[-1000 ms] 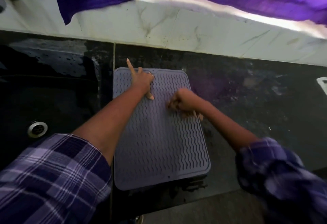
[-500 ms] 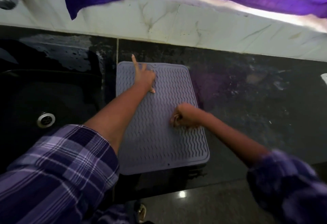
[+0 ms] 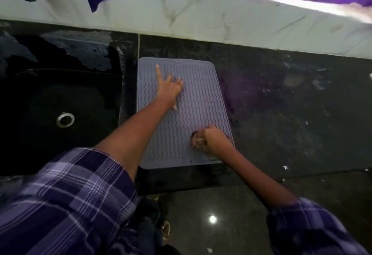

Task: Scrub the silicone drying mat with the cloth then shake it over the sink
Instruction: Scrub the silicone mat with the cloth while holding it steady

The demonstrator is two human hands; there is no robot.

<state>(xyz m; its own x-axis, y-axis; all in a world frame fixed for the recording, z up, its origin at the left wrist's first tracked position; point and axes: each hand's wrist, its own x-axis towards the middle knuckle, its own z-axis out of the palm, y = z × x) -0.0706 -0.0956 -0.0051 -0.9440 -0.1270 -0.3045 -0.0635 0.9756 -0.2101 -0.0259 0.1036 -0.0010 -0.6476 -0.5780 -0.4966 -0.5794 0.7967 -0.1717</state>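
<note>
The person wears a shirt in purple, dark navy and white plaid. Left sleeve (image 3: 66, 200) and right sleeve (image 3: 314, 228) are both pushed up, forearms bare. Dark trousers (image 3: 149, 224) visible below.

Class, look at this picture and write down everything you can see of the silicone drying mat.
The silicone drying mat is a grey-lilac rectangle with rounded corners, a raised rim and wavy ridges. It lies flat on the dark countertop, just right of the sink. The left hand presses its upper part with spread fingers; the right hand grips a small cloth against its lower right area.
</note>
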